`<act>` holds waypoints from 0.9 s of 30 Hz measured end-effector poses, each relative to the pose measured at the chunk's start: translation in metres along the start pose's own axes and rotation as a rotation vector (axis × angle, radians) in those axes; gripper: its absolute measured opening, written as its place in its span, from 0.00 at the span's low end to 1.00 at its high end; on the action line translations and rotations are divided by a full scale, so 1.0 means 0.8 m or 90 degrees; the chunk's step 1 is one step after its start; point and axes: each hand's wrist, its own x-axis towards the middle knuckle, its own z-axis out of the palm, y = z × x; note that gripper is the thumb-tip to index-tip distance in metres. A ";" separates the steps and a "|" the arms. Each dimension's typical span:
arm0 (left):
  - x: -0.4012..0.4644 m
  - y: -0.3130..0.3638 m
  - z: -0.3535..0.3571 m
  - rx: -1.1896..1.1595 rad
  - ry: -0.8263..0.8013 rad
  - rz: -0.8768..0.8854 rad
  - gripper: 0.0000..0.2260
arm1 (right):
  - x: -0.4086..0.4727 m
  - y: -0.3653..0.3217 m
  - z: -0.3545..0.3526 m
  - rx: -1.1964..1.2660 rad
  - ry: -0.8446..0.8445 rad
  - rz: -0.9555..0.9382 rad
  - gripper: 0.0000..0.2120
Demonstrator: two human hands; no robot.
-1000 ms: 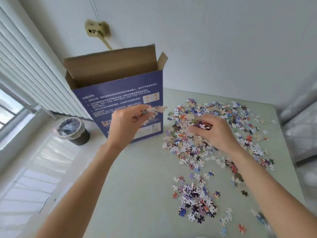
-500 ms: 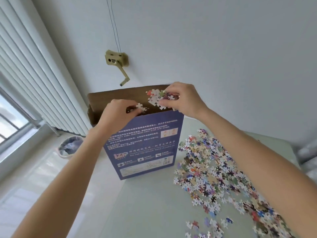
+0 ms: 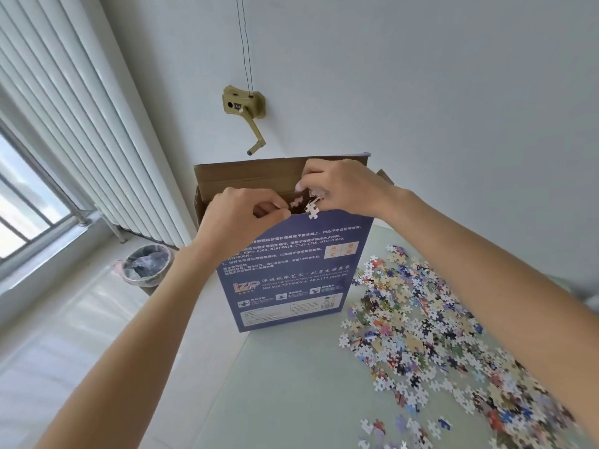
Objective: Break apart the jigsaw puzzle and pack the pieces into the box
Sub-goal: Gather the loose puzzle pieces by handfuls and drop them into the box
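Observation:
A tall blue puzzle box (image 3: 288, 273) stands upright on the pale green table (image 3: 291, 384), its brown flaps open at the top. Both hands are over the opening. My right hand (image 3: 343, 189) pinches a small clump of puzzle pieces (image 3: 311, 207), with a white piece hanging at the box's front rim. My left hand (image 3: 240, 218) is closed just left of that clump, fingertips touching it; what it holds is hidden. A wide scatter of loose coloured pieces (image 3: 421, 325) lies on the table right of the box.
A trash bin (image 3: 146, 267) with a plastic liner stands on the floor left of the table. White vertical blinds (image 3: 81, 140) and a window fill the left side. A crank handle (image 3: 246, 115) hangs on the wall behind the box.
Both hands rose from the table with pieces to the top of the box. Since half a second ago the right hand has sunk lower into the opening and holds fewer pieces.

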 end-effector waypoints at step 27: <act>-0.028 0.014 0.028 0.150 0.134 0.112 0.08 | -0.052 -0.014 0.020 0.156 0.273 0.070 0.08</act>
